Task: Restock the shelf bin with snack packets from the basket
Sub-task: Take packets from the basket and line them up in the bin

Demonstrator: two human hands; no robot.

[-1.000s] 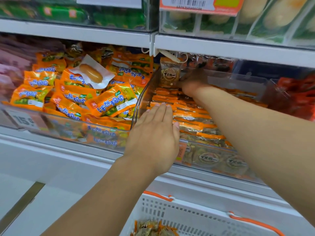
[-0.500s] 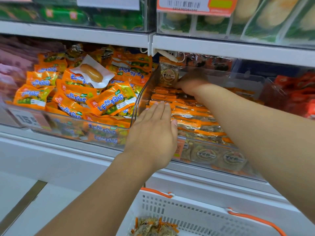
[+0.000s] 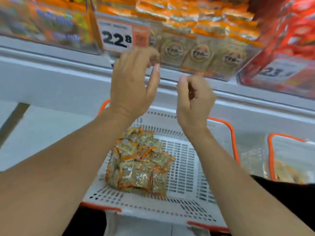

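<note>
snack packets (image 3: 138, 165): gold-and-orange little packs, heaped in a loose pile toward the left side of the basket floor, nobody touching them right now
basket (image 3: 185, 169): white slotted plastic with orange rim trim, sitting low in front of the person, right under both forearms; most of its floor to the right of the pile is bare
shelf bin (image 3: 201, 48): clear-fronted bin up on the shelf, above the basket, already packed with the same kind of packs; a row stands upright against the front wall, more lie stacked on top
left hand (image 3: 132, 84): up in the air in front of the bin's lower left corner, back of the hand facing the camera, fingers loosely bent, thumb sticking out to the right, nothing in it as far as I can see
right hand (image 3: 194, 101): just right of the left one and a bit lower, below the bin's front edge; fingers curled in toward the thumb, doesn't look like it's got a pack, though it's pretty blurry
price tag (image 3: 117, 35): white card with big "22.8" and an orange block beside it, clipped on the bin's left front
neighbour bins: orange-and-blue packs (image 3: 51, 23) to the left, red packs (image 3: 293, 36) to the right with their own price card, all smeared by motion blur
second basket (image 3: 289, 159): same white and orange kind, off to the right, contents too blurry to call
</note>
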